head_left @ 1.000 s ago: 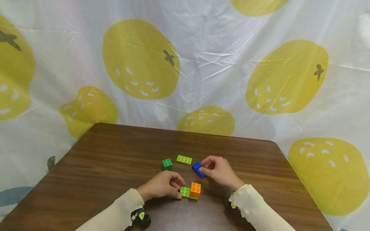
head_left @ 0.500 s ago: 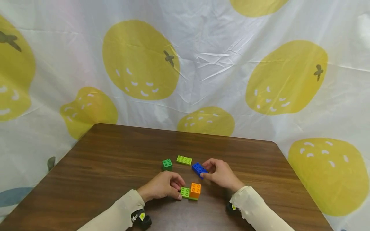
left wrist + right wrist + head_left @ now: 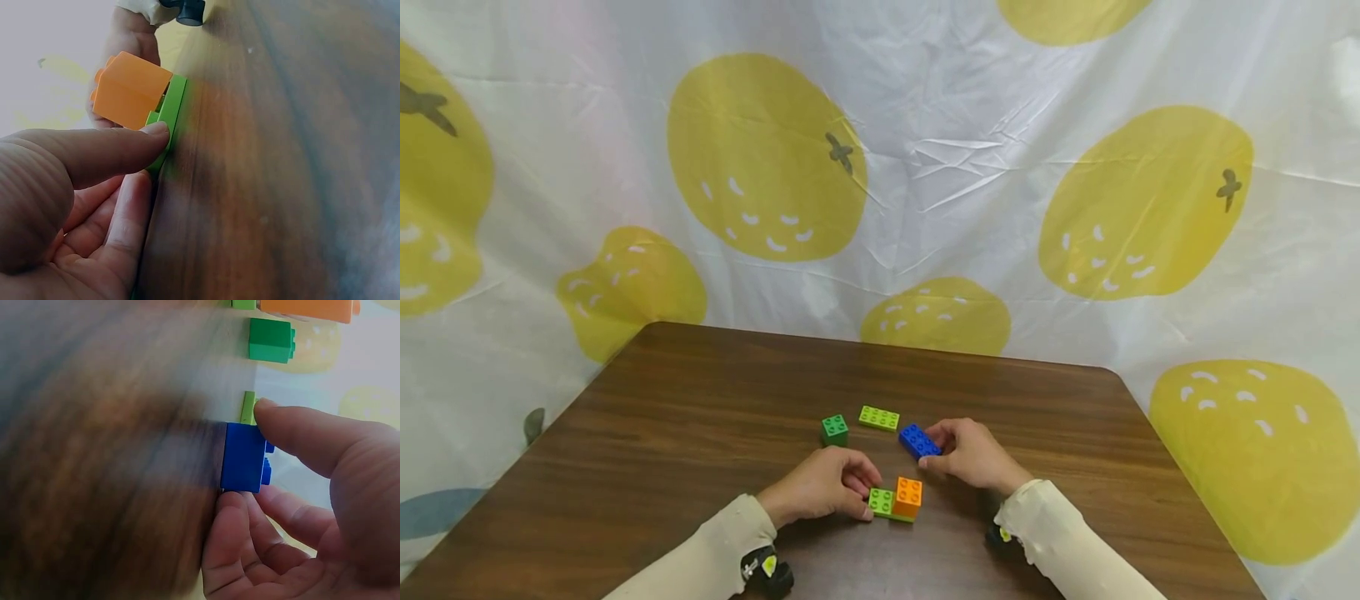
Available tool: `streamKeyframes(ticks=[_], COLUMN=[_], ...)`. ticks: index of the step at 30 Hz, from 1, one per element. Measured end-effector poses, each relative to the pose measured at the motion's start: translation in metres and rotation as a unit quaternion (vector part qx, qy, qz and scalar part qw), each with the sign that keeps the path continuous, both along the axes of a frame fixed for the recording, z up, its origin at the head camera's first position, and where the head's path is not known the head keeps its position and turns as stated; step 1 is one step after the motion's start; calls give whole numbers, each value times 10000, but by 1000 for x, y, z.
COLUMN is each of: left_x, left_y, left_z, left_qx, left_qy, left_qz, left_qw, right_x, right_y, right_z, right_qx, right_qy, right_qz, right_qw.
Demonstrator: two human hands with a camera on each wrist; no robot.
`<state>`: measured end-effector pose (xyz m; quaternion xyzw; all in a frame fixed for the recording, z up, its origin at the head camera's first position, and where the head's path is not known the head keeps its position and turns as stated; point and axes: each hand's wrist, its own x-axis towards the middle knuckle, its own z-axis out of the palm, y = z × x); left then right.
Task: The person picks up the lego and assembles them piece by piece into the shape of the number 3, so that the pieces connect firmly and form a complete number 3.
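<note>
My left hand (image 3: 823,485) pinches the left end of a thin light green building brick (image 3: 881,502) between thumb and fingers. An orange building brick (image 3: 907,497) sits upright on that brick's right end; the left wrist view shows a small gap where they meet. To the right, my right hand (image 3: 973,454) has its thumb and fingertips around a blue building brick (image 3: 919,441). In the right wrist view the thumb lies at one side of the blue brick (image 3: 242,457) and the fingertips touch the opposite side. The blue brick rests on the table, studs up.
A dark green building brick (image 3: 834,430) stands beyond my left hand. Another thin light green brick (image 3: 879,417) lies flat left of the blue one and farther back. The brown wooden table (image 3: 737,375) ends at a white curtain (image 3: 955,217) with yellow fruit prints.
My right hand has slid slightly toward me and right, uncovering more of the blue brick, which has barely shifted. The left hand and its light green brick have stayed in place.
</note>
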<state>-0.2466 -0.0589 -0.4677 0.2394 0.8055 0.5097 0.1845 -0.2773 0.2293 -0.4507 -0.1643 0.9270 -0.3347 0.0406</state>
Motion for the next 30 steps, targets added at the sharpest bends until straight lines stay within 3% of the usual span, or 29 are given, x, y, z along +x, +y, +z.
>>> streamKeyframes(ticks=[12, 30], left_x=[0, -1], left_y=[1, -1], left_z=[-1, -1], left_qx=[-9, -21], left_qy=[56, 23], left_qz=[5, 5], left_qw=[10000, 10000], right_x=[1, 11], right_y=[2, 2], right_z=[1, 11], right_qx=[68, -212], right_qy=[139, 152], right_qz=[-230, -206], right_qw=[9996, 9994])
